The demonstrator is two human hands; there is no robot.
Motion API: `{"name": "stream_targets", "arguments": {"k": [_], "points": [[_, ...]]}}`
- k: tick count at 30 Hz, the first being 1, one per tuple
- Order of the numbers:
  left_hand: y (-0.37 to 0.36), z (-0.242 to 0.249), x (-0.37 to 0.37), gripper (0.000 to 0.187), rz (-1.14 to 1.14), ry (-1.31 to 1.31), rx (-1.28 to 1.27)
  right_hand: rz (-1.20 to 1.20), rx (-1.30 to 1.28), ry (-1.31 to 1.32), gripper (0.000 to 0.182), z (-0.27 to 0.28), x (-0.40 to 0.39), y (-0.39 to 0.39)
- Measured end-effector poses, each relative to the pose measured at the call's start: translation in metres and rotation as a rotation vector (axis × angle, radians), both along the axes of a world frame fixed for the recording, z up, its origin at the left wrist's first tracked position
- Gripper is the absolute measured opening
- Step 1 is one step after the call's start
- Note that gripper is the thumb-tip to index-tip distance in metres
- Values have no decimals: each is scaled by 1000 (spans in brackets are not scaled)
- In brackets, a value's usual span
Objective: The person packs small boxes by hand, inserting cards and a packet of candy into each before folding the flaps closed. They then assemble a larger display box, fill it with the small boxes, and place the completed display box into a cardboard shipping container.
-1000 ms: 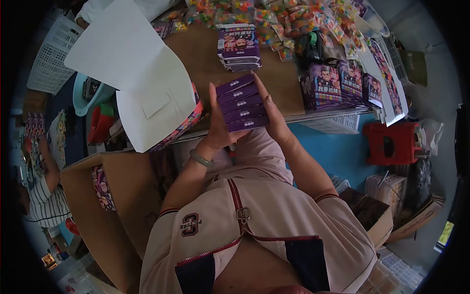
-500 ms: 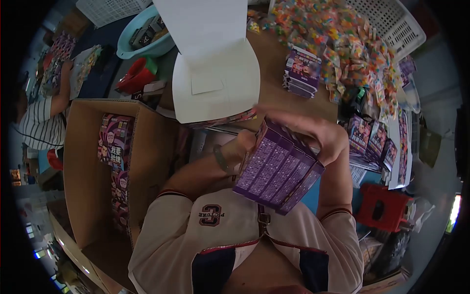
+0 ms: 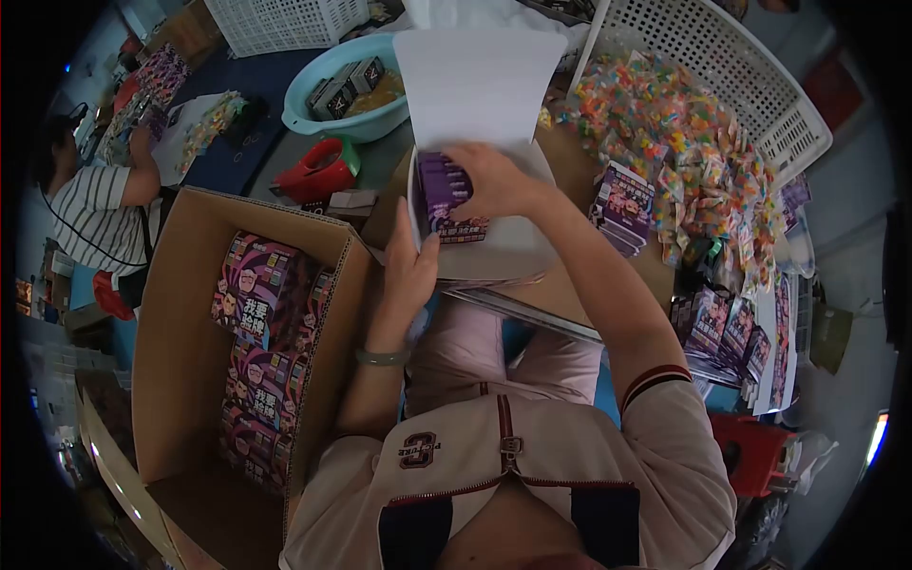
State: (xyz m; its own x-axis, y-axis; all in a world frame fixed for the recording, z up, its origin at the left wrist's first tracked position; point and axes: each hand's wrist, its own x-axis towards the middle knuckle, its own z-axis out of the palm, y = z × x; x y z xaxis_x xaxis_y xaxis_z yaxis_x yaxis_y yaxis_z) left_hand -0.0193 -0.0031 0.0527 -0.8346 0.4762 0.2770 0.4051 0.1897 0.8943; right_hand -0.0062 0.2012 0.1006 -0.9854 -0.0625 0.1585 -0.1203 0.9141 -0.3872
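Note:
An open white display box [image 3: 513,252] with its lid raised stands in front of me. Inside, at its left side, sits a row of small purple printed boxes [image 3: 440,190]. My right hand [image 3: 494,182] reaches in from the right, its fingers curled over these boxes. My left hand [image 3: 410,271] grips the white box's near left corner, fingers along the outer wall and thumb toward the front. Its fingertips are partly hidden. To the left, an open cardboard carton [image 3: 180,351] holds several purple printed packages [image 3: 252,294].
Many colourful candy packets [image 3: 684,133] lie at the right before a white basket [image 3: 750,71]. Purple boxes [image 3: 622,204] are stacked near them. A blue basin [image 3: 366,119] and a red tape dispenser [image 3: 318,171] stand behind the carton. Another person [image 3: 100,204] works at far left.
The purple boxes moved from above my lap into the white box, my right hand going with them. My left hand left the boxes for the white box's side. The view shifted.

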Motion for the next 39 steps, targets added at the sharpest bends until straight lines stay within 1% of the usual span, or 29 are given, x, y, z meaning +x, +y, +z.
{"name": "stream_targets", "arguments": {"k": [1, 2, 3, 4, 5, 7, 8, 10, 12, 14, 15, 17, 19, 21, 22, 23, 24, 26, 27, 28, 30, 31, 32, 33, 34, 35, 36, 37, 39], "points": [[-1, 4, -3, 62, -161, -107, -20, 7, 176, -16, 97, -8, -5, -6], [0, 6, -4, 62, -162, -106, -17, -24, 328, -23, 101, -15, -6, -8], [2, 9, -1, 62, -126, -12, -118, -27, 328, -25, 101, -13, -5, -11], [3, 12, 4, 62, -93, 81, -220, -36, 428, -31, 102, -11, -2, -13], [5, 19, 9, 62, -105, 81, -219, -50, 531, -35, 103, -7, 0, -14], [10, 41, 24, 60, 120, 655, -417, -70, 549, -93, 102, 0, -5, -23], [12, 38, 26, 60, 66, 662, -406, -92, 561, -159, 101, 0, -4, -26], [18, 30, 22, 56, -72, 790, -776, -117, 444, -55, 95, -18, -5, -20], [22, 24, 21, 53, -72, 822, -839, -81, 437, -36, 86, -13, 6, -19], [19, 30, 20, 51, -119, 809, -868, -87, 351, -5, 74, -2, 24, -18], [19, 31, 19, 51, -154, 823, -856, -123, 349, -14, 74, 1, 44, -15], [17, 31, 17, 51, -129, 835, -895, -40, -17, 359, 64, 7, 94, -14], [14, 31, 18, 52, -132, 850, -906, -122, -487, 337, 54, 16, 167, -15], [26, 39, 25, 52, -138, 875, -915, -439, -639, 400, 42, 1, 241, -15], [37, 47, 37, 52, -116, 845, -800, -692, -840, 395, 33, -8, 277, -18], [48, 56, 52, 53, -95, 810, -688, -906, -960, 403, 28, -16, 311, -17], [63, 70, 73, 54, -257, 713, -492, -1082, -1015, 499, 26, -35, 346, -13], [108, 76, 121, 54, -648, 295, -73, -1395, -1069, 690, 27, -57, 397, -11], [135, 67, 141, 55, -758, 160, -23, -1528, -1067, 786, 29, -58, 410, -10], [167, 52, 159, 57, -864, 24, 30, -1534, -1065, 797, 29, -56, 415, -7], [229, 34, 189, 64, -942, -4, -98, -1645, -1102, 936, 34, -52, 417, 0], [260, 21, 199, 65, -1024, 29, -181, -1650, -1101, 951, 34, -52, 417, 5], [283, 11, 207, 69, -1100, 63, -263, -1613, -1218, 902, 38, -51, 416, 11], [293, 10, 214, 69, -1105, 70, -261, -1567, -1334, 848, 43, -51, 415, 17], [302, 10, 219, 72, -1167, 132, -415, -1563, -1332, 855, 43, -50, 413, 22], [309, 6, 223, 76, -1218, 191, -570, -1547, -1424, 916, 41, -49, 412, 27], [318, -26, 227, 79, -1195, 204, -488, -1529, -1519, 972, 38, -49, 409, 32], [319, -25, 230, 79, -1191, 204, -489, -1509, -1615, 1029, 35, -50, 406, 36], [312, -26, 235, 81, -1205, 327, -467, -1469, -1631, 1071, 32, -56, 401, 36]]}}
